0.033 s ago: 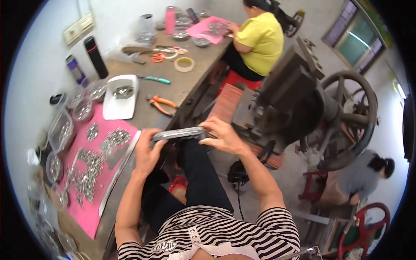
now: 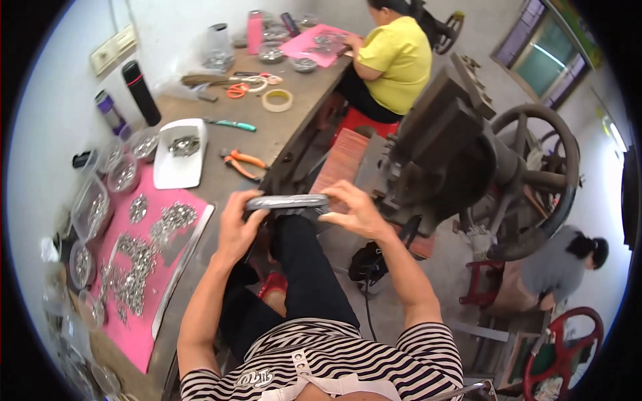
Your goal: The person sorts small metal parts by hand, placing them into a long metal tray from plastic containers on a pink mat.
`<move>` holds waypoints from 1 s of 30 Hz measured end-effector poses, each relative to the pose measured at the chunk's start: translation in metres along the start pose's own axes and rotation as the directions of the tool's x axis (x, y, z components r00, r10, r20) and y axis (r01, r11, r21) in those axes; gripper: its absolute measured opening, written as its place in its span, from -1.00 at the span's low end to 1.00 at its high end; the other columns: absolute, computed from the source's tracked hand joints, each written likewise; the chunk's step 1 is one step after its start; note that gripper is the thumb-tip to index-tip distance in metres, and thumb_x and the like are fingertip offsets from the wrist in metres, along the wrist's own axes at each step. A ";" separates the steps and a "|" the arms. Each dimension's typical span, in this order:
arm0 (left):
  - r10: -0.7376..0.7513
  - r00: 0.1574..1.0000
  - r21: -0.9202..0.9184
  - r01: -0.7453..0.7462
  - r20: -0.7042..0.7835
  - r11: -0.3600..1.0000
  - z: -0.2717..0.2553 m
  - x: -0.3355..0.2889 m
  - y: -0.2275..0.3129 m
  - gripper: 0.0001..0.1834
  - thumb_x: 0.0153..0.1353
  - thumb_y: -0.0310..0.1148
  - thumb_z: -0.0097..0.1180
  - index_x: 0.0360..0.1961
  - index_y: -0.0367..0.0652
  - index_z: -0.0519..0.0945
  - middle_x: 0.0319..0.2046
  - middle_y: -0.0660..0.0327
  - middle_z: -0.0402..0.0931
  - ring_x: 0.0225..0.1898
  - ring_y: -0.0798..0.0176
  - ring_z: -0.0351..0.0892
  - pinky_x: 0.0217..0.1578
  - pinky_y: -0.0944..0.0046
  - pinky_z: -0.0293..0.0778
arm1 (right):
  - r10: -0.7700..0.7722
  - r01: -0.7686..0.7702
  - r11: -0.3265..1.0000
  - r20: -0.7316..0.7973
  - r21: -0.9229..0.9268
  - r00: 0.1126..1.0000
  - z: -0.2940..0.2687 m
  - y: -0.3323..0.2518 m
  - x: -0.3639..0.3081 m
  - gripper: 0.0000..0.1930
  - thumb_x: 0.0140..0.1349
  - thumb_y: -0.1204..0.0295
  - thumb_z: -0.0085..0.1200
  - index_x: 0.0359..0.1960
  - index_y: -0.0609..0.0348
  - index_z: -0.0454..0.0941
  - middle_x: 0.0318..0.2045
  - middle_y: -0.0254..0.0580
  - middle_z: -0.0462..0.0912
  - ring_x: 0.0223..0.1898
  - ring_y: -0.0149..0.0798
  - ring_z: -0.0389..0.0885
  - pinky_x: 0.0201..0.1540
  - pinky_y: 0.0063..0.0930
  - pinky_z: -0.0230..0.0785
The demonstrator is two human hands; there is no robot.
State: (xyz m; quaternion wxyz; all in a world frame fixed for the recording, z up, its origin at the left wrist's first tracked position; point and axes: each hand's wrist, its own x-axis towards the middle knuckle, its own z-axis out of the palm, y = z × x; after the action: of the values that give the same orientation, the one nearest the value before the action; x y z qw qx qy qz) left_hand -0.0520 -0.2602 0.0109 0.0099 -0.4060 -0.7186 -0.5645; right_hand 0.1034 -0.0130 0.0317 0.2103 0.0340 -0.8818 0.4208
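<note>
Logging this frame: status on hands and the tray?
Left hand and right hand grip opposite ends of the long metal tray. Tray level above lap, beside bench. Nothing blocking.

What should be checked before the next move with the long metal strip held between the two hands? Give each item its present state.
1. Left hand grips one end of the metal strip: ok.
2. Right hand grips the other end: ok.
3. Strip held level, clear of the workbench edge: ok.
4. Strip loaded with parts: cannot tell, too blurred.
5. Space toward the press machine on the right free of other people's hands: ok; the person in yellow works further along the bench.
6. Small metal parts on the pink mat lying away from the bench edge: ok.
</note>
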 end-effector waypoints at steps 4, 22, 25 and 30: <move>-0.058 0.947 -0.403 0.189 0.316 0.896 0.129 0.068 -0.004 -0.55 0.29 -0.55 0.15 0.22 -0.28 0.50 -0.12 0.20 0.58 -0.08 0.35 0.53 0.03 0.33 0.45 | 0.184 -0.247 0.952 -0.310 -0.181 0.933 -0.079 0.009 -0.078 -0.54 -0.02 0.42 0.49 -0.07 0.27 0.62 -0.28 -0.22 0.54 -0.33 -0.32 0.62 -0.23 -0.46 0.47; 0.105 0.818 -0.464 0.211 0.566 0.860 0.272 0.116 0.010 -0.47 0.46 -0.33 -0.09 0.42 -0.19 0.33 0.35 -0.07 0.39 0.43 -0.07 0.29 0.39 0.09 0.17 | -0.110 -0.338 0.729 -0.590 -0.595 0.800 -0.093 -0.040 -0.110 -0.68 0.03 0.42 0.45 -0.17 0.15 0.65 -0.16 -0.15 0.68 -0.13 -0.06 0.61 -0.02 -0.24 0.42; 0.097 0.780 -0.424 0.228 0.619 0.876 0.236 0.103 0.027 -0.28 0.42 -0.13 0.00 0.48 -0.28 0.19 0.44 -0.04 0.26 0.50 -0.04 0.15 0.47 -0.04 -0.02 | -0.629 -0.392 0.494 -0.630 -0.776 0.455 -0.149 -0.098 -0.162 -0.66 0.11 0.71 0.21 -0.03 0.37 0.52 -0.02 0.03 0.58 0.01 -0.08 0.56 0.15 -0.21 0.41; 0.184 0.766 -0.319 0.029 0.616 0.947 0.239 0.069 0.022 0.15 0.11 0.12 0.36 0.54 -0.25 0.05 0.55 -0.02 0.00 0.57 0.01 -0.05 0.48 -0.30 -0.33 | -0.306 -0.432 0.864 -0.951 -0.258 -0.045 -0.164 -0.077 -0.210 -0.56 0.27 0.64 0.14 0.18 0.42 0.35 -0.13 -0.10 0.60 -0.12 -0.27 0.56 0.11 -0.37 0.41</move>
State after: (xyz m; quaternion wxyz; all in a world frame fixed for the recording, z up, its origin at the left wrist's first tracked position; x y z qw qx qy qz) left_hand 0.0213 -0.0242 -0.0253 -0.2751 -0.5994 -0.5635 -0.4975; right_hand 0.3693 0.0371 0.0955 0.7591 -0.3786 -0.5235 0.0794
